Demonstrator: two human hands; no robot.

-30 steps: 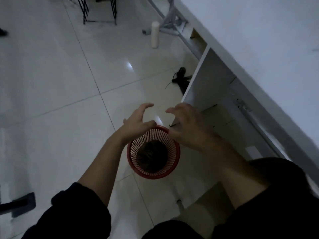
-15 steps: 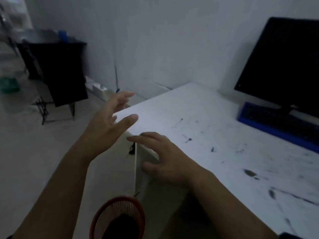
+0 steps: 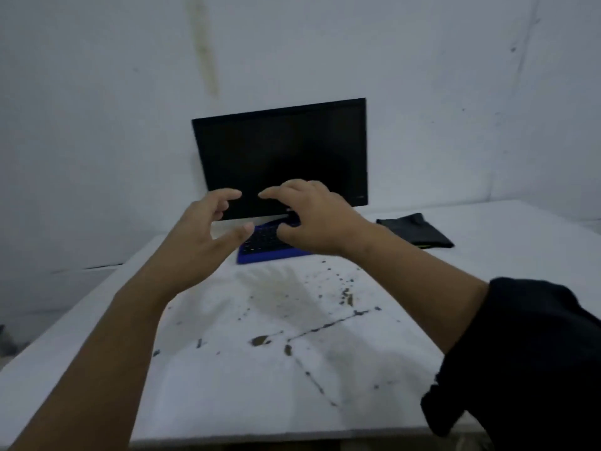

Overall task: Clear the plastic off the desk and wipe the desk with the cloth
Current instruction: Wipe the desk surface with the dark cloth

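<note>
The white desk (image 3: 227, 385) fills the lower half of the view, and its top is marked with dark stains and streaks (image 3: 318, 330). A dark folded cloth (image 3: 414, 229) lies on the desk at the right, beside the monitor. My left hand (image 3: 208, 236) and my right hand (image 3: 312, 216) hover side by side above the desk in front of the monitor. Both have loosely curved fingers and hold nothing. No plastic is in sight on the desk.
A black monitor (image 3: 283, 157) stands at the back of the desk against the white wall. A blue keyboard (image 3: 266, 245) lies in front of it, partly hidden by my hands.
The view swung from the red bin on the floor up to the desk top and then to the monitor. Both hands rose from the bin to above the desk, still empty.
</note>
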